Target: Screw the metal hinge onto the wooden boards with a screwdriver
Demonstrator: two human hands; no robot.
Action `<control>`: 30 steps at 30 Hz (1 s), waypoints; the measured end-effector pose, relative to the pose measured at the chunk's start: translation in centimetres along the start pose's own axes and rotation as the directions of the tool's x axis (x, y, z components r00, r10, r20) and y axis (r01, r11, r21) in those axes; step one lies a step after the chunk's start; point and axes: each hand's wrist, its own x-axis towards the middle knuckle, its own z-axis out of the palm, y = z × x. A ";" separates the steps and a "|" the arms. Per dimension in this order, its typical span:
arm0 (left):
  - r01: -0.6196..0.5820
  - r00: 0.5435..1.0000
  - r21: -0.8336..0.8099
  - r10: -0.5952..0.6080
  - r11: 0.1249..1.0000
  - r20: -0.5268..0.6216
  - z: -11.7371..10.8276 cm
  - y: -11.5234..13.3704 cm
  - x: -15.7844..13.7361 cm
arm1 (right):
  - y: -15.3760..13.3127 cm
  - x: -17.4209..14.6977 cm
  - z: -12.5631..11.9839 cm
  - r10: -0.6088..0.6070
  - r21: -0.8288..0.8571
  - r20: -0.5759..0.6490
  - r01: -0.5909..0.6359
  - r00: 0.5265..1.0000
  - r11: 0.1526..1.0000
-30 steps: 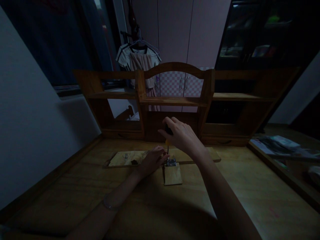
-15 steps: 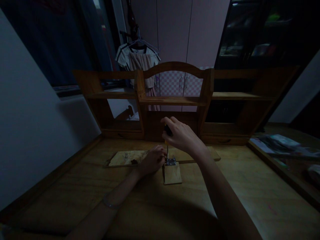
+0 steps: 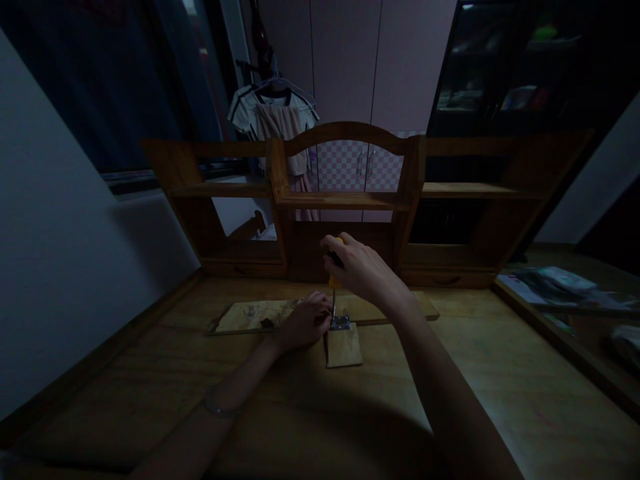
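My right hand point(image 3: 357, 267) is wrapped round the yellow and black handle of a screwdriver point(image 3: 335, 283), held upright with its shaft pointing down. The screwdriver's tip meets the left part of a small metal hinge point(image 3: 341, 323). Beneath the hinge's near side lies a small square wooden piece point(image 3: 344, 347); its far side reaches a long wooden board point(image 3: 385, 308). My left hand point(image 3: 307, 320) rests over the board with its fingers curled in close beside the screwdriver tip and hinge. What those fingertips pinch, if anything, is hidden.
A wooden shelf unit point(image 3: 345, 200) stands along the back of the wooden tabletop point(image 3: 250, 413). The long board has a rough, peeling left part. To the right, papers and a plastic-wrapped item point(image 3: 565, 280) lie beyond a raised wooden edge. The room is dim.
My right hand's grip on the screwdriver has turned slightly, showing more of the yellow handle. My left hand stays beside the hinge. The view has shifted a little.
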 end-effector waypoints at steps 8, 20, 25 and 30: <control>0.001 1.000 0.024 -0.001 1.000 0.006 0.3 -0.5 -0.2 | -0.5 -0.3 -0.7 0.036 0.026 0.020 -0.036 0.999 0.999; 0.010 1.000 0.017 -0.010 1.000 0.028 0.2 -0.3 -0.2 | 0.0 0.3 -0.2 0.031 -0.023 -0.055 -0.032 0.998 0.999; -0.008 1.000 0.015 0.008 1.000 0.017 0.3 -0.3 -0.2 | -0.2 0.2 0.1 0.004 0.040 -0.067 -0.002 0.998 0.999; -0.014 1.000 0.000 0.014 1.000 0.004 0.6 -0.5 -0.3 | -0.3 0.1 0.2 -0.023 0.057 -0.052 0.026 0.998 0.998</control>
